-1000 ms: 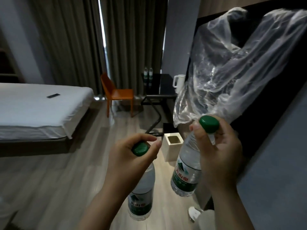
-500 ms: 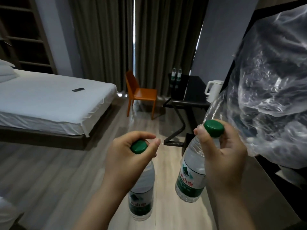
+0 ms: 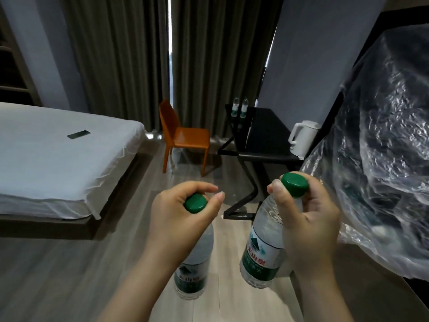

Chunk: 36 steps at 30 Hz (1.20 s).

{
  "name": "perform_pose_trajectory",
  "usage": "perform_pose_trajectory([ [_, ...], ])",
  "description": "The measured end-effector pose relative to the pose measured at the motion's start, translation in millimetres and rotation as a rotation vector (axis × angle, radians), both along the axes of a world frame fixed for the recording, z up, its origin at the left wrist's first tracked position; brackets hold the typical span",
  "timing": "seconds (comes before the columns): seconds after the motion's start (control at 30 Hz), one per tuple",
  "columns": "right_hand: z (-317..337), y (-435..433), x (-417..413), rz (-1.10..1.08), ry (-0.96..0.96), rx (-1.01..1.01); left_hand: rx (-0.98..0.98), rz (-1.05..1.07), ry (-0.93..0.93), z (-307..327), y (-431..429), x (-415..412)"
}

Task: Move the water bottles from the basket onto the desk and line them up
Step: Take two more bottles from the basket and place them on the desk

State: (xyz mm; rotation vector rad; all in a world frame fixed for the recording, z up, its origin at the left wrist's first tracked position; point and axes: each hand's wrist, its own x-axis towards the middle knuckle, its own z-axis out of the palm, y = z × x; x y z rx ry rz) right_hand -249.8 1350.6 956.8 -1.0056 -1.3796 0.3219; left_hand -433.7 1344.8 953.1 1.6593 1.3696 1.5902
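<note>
Nearest the camera, the left hand (image 3: 181, 219) is curled round the neck of the left bottle (image 3: 191, 278). Its thumb and forefinger wrap just under the green cap (image 3: 195, 203), and the clear body with its green label hangs below the palm, over the wooden floor (image 3: 58, 275). Beside it, apart and a little higher, the right hand (image 3: 308, 224) grips the neck of the right bottle (image 3: 262, 247). Its fingers and thumb close below that bottle's own green cap (image 3: 294, 184), which stands clear above them. This bottle is tilted, its base swung toward the left bottle, though the two do not touch. Both bottles are held in the air, resting on nothing.

Just to the right of the right hand is a crumpled sheet of clear plastic (image 3: 383, 159) draped over something dark.

Farther off on the left stands a bed (image 3: 58, 163) with white sheets, and a small dark flat object (image 3: 78, 134) lies on top of it. Past the foot of the bed is an orange chair (image 3: 183, 138).

To the right of the chair is the black counter (image 3: 264, 131) on angled black legs. A white kettle (image 3: 303, 138) stands near its right edge. A pair of bottles (image 3: 236, 108) stands upright, side by side and touching or nearly so, at its far left corner.

Grey curtains (image 3: 127, 54) hang behind it all, with a thin strip of light between them.
</note>
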Motion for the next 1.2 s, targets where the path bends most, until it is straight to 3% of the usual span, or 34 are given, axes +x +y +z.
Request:
perform_pose_trajectory([
  [0.53, 20.8, 303.0, -21.0, 0.08, -0.015, 0.12, 0.025, 0.103, -0.018, 11.1, 282.4, -15.3],
  [1.0, -4.8, 524.2, -66.9, 0.018, 0.011, 0.022, -0.022, 0.057, -0.052, -13.4, 517.3, -72.9],
  [1.2, -6.5, 618.6, -102.1, -0.069, 0.052, -0.021, -0.021, -0.002, 0.014, -8.6, 627.0, -115.0],
])
